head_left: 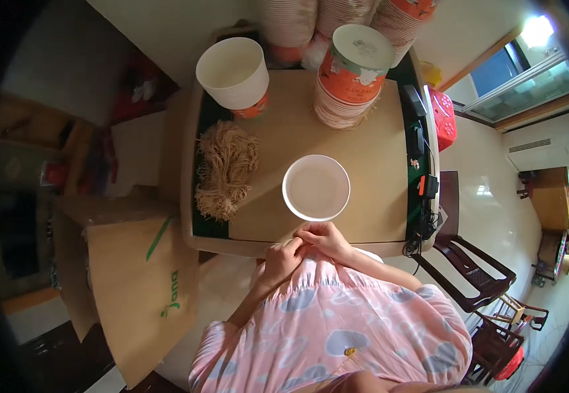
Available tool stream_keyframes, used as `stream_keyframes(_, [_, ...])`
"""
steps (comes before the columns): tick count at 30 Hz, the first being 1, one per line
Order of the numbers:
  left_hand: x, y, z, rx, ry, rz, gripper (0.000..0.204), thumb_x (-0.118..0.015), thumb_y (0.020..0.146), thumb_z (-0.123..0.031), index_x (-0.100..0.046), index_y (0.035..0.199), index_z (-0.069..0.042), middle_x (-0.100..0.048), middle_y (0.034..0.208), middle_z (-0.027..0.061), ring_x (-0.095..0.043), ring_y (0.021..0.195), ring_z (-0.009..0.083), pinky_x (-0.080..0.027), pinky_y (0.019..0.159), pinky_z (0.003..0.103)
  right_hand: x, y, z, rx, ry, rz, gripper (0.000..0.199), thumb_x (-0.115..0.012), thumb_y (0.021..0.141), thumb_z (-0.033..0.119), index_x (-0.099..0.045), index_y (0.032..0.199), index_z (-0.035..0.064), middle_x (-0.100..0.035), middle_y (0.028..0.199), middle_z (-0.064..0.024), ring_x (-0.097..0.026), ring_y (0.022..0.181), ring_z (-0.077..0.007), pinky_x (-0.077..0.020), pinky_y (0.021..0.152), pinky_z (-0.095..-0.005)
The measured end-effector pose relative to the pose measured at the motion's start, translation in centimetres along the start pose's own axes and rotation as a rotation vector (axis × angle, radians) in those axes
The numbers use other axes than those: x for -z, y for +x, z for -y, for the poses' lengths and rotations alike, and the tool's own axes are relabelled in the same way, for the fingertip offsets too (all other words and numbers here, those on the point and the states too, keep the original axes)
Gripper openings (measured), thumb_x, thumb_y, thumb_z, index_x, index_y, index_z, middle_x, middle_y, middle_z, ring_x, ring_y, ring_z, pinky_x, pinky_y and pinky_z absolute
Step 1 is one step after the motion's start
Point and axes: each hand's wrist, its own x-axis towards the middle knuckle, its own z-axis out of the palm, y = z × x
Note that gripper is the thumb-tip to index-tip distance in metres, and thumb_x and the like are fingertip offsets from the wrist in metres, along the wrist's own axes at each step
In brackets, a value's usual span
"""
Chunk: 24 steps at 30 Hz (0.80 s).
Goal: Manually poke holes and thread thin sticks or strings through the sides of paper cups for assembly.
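My left hand (282, 259) and my right hand (324, 240) meet at the table's near edge, fingers closed and pressed together. Whatever they may hold between them is too small or hidden to make out. Just beyond them stands a single white paper bucket (316, 188), its open mouth facing up. To the left lies a loose bundle of tan strings (227, 167). Farther back on the left is a short stack of white paper buckets (233, 75), mouths up. An upside-down stack of orange printed paper buckets (353, 75) stands at the back right, string ends hanging around its lower part.
More stacked buckets (288, 23) line the table's far edge. A cardboard sheet (370, 177) covers most of the tabletop. Black devices and cables (422, 226) run along the right edge. A large open cardboard box (134, 295) stands at the left, and a dark chair (471, 268) at the right.
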Motion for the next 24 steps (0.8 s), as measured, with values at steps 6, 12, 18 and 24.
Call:
stream_keyframes(6, [0.1, 0.9, -0.9, 0.090, -0.114, -0.094, 0.008, -0.065, 0.078, -0.012, -0.060, 0.076, -0.006, -0.063, 0.070, 0.0109, -0.062, 0.062, 0.0288, -0.048, 0.054, 0.037, 1.2, -2.2, 0.1, 0.016, -0.074, -0.335, 0.023, -0.053, 0.092, 0.021, -0.059, 0.096, -0.0010, -0.062, 0.082, -0.0055, -0.058, 0.071, -0.0117, -0.0486, 0.068, -0.0248])
stream_keyframes(12, [-0.8, 1.6, -1.9, -0.102, -0.052, 0.218, 0.010, -0.065, 0.074, -0.011, -0.057, 0.074, -0.004, -0.059, 0.068, 0.0117, -0.059, 0.064, 0.0286, -0.046, 0.057, 0.038, 2.1, -3.5, -0.7, -0.244, 0.238, -0.135, 0.026, -0.051, 0.093, 0.026, -0.060, 0.095, 0.0021, -0.060, 0.078, -0.0021, -0.057, 0.068, -0.0093, -0.0474, 0.057, -0.0219])
stream_keyframes(18, [-0.7, 1.5, -1.5, -0.205, 0.038, 0.310, 0.014, -0.065, 0.074, -0.017, -0.058, 0.070, -0.006, -0.059, 0.070, 0.0106, -0.059, 0.063, 0.0284, -0.046, 0.056, 0.039, 3.3, -3.7, 2.7, -0.056, 0.610, -0.243, 0.022, -0.044, 0.095, 0.021, -0.056, 0.096, 0.0022, -0.059, 0.085, -0.0054, -0.058, 0.078, -0.0156, -0.0477, 0.075, -0.0292])
stream_keyframes(24, [-1.0, 2.6, -1.1, -0.219, 0.072, 0.483, 0.012, -0.064, 0.074, -0.017, -0.060, 0.072, -0.005, -0.059, 0.071, 0.0103, -0.059, 0.072, 0.0273, -0.047, 0.066, 0.039, 6.2, -2.9, 2.2, 0.035, 0.507, -0.247, 0.022, -0.043, 0.096, 0.021, -0.054, 0.091, 0.0023, -0.048, 0.065, -0.0007, -0.043, 0.055, -0.0107, -0.0417, 0.059, -0.0256])
